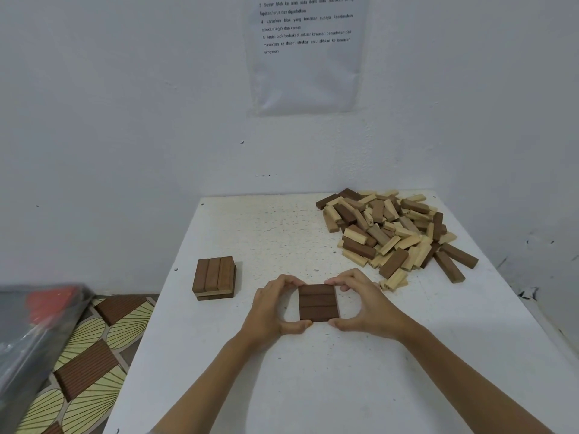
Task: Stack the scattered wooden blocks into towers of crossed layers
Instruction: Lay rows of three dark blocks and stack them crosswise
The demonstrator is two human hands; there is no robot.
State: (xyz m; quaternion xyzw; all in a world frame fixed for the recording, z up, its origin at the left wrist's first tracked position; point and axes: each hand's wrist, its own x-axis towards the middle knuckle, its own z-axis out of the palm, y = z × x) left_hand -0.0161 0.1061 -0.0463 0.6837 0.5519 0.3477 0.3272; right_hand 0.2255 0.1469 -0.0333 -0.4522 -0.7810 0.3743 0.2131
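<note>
Squeezing from both sides, we hold a flat row of three dark brown wooden blocks [319, 303] on the speckled white table [313, 386], near the front and in the middle. Our left hand [272, 308] curls round its left side, with the thumb at the near corner and the fingers at the far corner. Our right hand [366, 305] does the same on the right side. We think we hold it this way to push the three blocks tight together. Then the edges line up and the next layer gets a flat place to sit. This row looks like the bottom of a new tower.

To the left, apart from our hands, stands a short brown tower of two crossed layers [214, 278]. Its top blocks point away from us and the ones under them go sideways. That crossing helps a tower stand.

At the far right corner lies the big pile of light and dark wooden blocks [394, 233], on the side of our right hand. Most of the job is not done yet.
</note>
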